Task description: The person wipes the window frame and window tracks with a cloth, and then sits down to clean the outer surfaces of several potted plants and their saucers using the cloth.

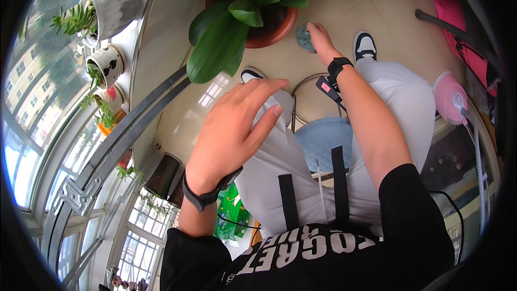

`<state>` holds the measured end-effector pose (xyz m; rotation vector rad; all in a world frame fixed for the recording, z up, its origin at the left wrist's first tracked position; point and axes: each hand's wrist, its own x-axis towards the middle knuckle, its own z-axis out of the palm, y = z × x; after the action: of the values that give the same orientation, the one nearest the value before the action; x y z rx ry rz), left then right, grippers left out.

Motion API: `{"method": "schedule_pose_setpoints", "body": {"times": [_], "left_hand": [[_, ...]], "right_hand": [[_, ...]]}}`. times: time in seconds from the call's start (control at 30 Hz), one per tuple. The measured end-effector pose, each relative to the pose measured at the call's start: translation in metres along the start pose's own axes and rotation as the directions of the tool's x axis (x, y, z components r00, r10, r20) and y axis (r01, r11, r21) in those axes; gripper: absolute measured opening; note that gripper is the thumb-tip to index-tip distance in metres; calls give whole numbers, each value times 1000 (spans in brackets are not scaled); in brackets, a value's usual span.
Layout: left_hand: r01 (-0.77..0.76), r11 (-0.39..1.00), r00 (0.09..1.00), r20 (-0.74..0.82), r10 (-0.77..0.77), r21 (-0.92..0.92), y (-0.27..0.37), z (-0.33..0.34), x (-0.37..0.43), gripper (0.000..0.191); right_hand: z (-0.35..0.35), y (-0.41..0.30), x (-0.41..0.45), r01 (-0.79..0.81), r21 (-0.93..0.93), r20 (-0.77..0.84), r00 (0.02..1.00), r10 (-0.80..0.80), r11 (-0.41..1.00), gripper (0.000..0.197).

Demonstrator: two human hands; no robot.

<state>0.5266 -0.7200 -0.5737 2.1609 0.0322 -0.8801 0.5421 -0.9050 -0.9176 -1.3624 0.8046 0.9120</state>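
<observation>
My right hand grips a bunched grey-green cloth low near the tiled floor, just right of a large plant pot. The pot is reddish-brown and round, and dark soil shows inside it. Broad green leaves spread over its rim. Nothing is held in my left hand; its thumb stands apart from the fingers, above my left knee. Whether that hand rests on the knee cannot be told.
A metal rail curves along the left. Beyond it, small potted succulents line the windowsill. Between my legs are a blue padded seat and a looped cable. A pink appliance with a hose stands right.
</observation>
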Motion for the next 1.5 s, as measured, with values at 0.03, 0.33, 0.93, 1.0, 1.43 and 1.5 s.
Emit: {"method": "schedule_pose_setpoints", "body": {"times": [0.03,0.33,0.93,1.0,1.43,1.5], "left_hand": [[-52,998,999,-14,52,-36,3,-1,5,33],[-137,853,984,-32,177,503,41,-12,-22,34],[-41,995,924,-375,71,86,1,42,-155,34],[-50,996,968,-249,31,-72,-10,50,-154,35],[148,989,973,-176,-150,-24,-101,88,30,38],[250,967,950,-202,-236,46,-126,96,54,38]], "right_hand": [[-1,1,11,-19,-57,58,998,22,998,41],[20,16,36,171,-177,-92,978,-189,969,58],[12,-25,-107,212,-68,193,962,-196,975,40],[18,-22,-121,207,-99,196,963,-185,973,40],[26,-2,-77,147,17,-89,985,-145,989,50],[36,0,-60,117,44,-125,986,-111,992,54]]}}
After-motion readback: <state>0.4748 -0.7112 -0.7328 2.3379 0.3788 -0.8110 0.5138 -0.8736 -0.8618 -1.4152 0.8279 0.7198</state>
